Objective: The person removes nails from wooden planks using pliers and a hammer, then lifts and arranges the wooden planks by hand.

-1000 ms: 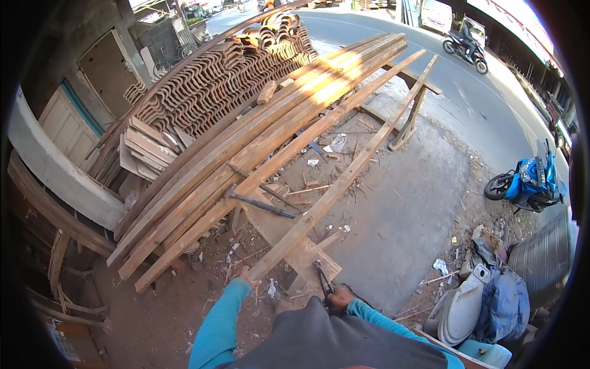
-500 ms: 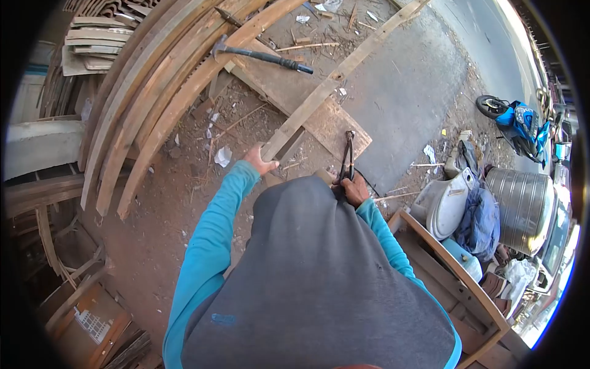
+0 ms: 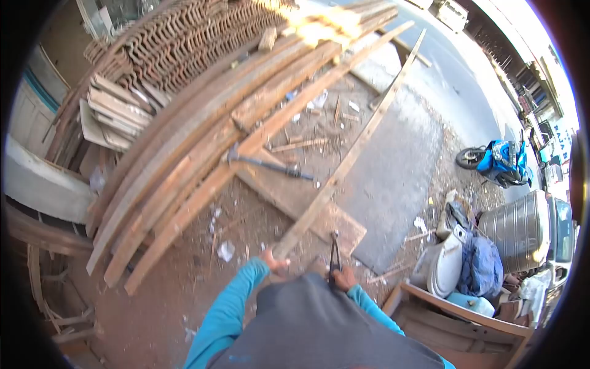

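Note:
A long wooden beam (image 3: 332, 184) slants away from me, its near end at my left hand (image 3: 274, 262). That hand is closed round the end of the beam. My right hand (image 3: 345, 278) is closed on the handles of dark metal pincers (image 3: 335, 253), whose jaws point away from me. Below the beam lies a flat wooden board (image 3: 344, 229) on the ground. A hammer (image 3: 273, 166) with a dark handle rests across the board's far end and the nearby timbers. My shirt hides part of both hands.
Long timbers (image 3: 178, 178) are piled on the left, with stacked roof tiles (image 3: 178, 52) behind. A blue motorbike (image 3: 504, 161) stands right. Nearer are a metal drum (image 3: 516, 230), a blue tarp (image 3: 480, 264) and a wooden frame (image 3: 455, 301). Scraps litter the ground.
My view has tilted up, so the ground and both hands sit lower in the picture and more of the street shows. Both hands keep their holds on the beam and the pincers.

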`<control>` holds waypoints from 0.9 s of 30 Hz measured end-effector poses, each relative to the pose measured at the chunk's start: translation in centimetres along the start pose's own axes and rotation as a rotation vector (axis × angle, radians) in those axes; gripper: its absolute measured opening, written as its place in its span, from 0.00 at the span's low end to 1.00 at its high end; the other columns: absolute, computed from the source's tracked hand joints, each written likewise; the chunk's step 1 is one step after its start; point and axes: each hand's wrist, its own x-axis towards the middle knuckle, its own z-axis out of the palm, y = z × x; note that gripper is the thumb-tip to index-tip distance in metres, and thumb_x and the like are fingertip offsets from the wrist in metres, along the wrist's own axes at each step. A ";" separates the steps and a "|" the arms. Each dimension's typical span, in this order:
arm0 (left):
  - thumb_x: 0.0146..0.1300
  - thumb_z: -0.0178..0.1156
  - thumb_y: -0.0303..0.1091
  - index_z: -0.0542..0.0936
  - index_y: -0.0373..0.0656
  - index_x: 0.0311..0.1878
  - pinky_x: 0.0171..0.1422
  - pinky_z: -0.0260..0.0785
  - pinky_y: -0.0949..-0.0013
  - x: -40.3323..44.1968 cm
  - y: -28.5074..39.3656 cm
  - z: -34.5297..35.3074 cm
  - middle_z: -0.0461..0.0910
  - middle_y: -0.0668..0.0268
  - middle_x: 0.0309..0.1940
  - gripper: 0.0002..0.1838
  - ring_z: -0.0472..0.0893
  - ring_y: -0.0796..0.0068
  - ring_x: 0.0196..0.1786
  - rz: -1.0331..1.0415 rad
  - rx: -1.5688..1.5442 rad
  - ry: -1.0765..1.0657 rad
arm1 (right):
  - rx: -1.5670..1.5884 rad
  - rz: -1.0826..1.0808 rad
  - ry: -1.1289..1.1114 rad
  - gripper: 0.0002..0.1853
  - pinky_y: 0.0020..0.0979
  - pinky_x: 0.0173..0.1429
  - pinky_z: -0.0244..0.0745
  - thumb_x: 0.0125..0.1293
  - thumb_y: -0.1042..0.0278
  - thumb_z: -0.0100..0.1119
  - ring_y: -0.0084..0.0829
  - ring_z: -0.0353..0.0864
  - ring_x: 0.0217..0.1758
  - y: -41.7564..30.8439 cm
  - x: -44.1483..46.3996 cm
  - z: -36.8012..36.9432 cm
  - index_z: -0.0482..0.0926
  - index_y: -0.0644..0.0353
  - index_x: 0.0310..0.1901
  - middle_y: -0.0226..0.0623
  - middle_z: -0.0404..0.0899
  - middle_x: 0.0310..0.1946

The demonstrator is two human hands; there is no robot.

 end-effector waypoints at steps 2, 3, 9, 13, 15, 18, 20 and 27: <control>0.41 0.77 0.60 0.67 0.36 0.70 0.70 0.67 0.58 -0.5 1.7 -1.1 0.77 0.48 0.61 0.56 0.77 0.54 0.64 -0.067 -0.107 -0.100 | -0.095 0.174 -0.149 0.24 0.39 0.46 0.82 0.61 0.69 0.50 0.37 0.88 0.41 3.4 2.7 -0.9 0.77 0.65 0.59 0.48 0.86 0.36; 0.42 0.77 0.59 0.68 0.36 0.69 0.68 0.69 0.59 -0.5 1.5 -1.0 0.78 0.48 0.59 0.55 0.78 0.56 0.62 -0.087 -0.128 -0.112 | 0.004 0.196 -0.137 0.21 0.38 0.47 0.82 0.60 0.67 0.51 0.36 0.88 0.41 2.4 2.2 -1.0 0.80 0.65 0.54 0.48 0.87 0.35; 0.42 0.78 0.57 0.74 0.35 0.65 0.66 0.71 0.62 -2.6 5.7 -2.3 0.81 0.51 0.55 0.50 0.81 0.62 0.57 -0.183 -0.281 -0.072 | -0.070 0.109 -0.237 0.20 0.36 0.51 0.80 0.60 0.63 0.50 0.37 0.88 0.43 4.8 5.4 -3.0 0.83 0.66 0.47 0.45 0.88 0.40; 0.43 0.77 0.61 0.75 0.37 0.65 0.66 0.70 0.62 -1.5 3.8 -2.0 0.81 0.52 0.57 0.50 0.80 0.61 0.59 -0.174 -0.108 -0.069 | -0.120 0.043 -0.254 0.18 0.36 0.51 0.79 0.60 0.63 0.50 0.36 0.87 0.43 3.7 6.3 -3.8 0.84 0.66 0.43 0.44 0.87 0.39; 0.42 0.76 0.63 0.75 0.37 0.65 0.67 0.70 0.61 -1.6 4.1 -2.2 0.80 0.53 0.58 0.51 0.80 0.61 0.60 -0.210 -0.082 -0.104 | -0.085 0.048 -0.263 0.17 0.36 0.51 0.79 0.60 0.63 0.51 0.36 0.87 0.43 2.2 6.4 -4.2 0.85 0.66 0.41 0.44 0.87 0.37; 0.41 0.75 0.67 0.75 0.37 0.65 0.67 0.69 0.60 -1.9 3.5 -1.6 0.80 0.53 0.58 0.53 0.80 0.58 0.60 -0.267 0.021 -0.069 | -0.151 0.089 -0.311 0.20 0.33 0.55 0.77 0.59 0.59 0.55 0.32 0.86 0.46 1.4 6.7 -4.7 0.86 0.59 0.49 0.38 0.88 0.41; 0.38 0.76 0.68 0.76 0.37 0.65 0.66 0.70 0.59 -1.9 4.3 -1.8 0.80 0.52 0.58 0.55 0.80 0.57 0.60 -0.214 0.017 -0.024 | -0.166 0.093 -0.330 0.21 0.33 0.54 0.77 0.59 0.58 0.56 0.32 0.86 0.45 1.7 7.4 -5.0 0.86 0.59 0.49 0.38 0.88 0.41; 0.32 0.78 0.68 0.75 0.30 0.63 0.66 0.71 0.59 -1.2 3.6 -0.9 0.80 0.45 0.56 0.60 0.80 0.53 0.60 -0.304 0.083 0.090 | -0.297 -0.141 -0.281 0.17 0.36 0.48 0.76 0.56 0.59 0.56 0.35 0.83 0.39 -0.2 7.6 -5.6 0.84 0.63 0.40 0.38 0.84 0.31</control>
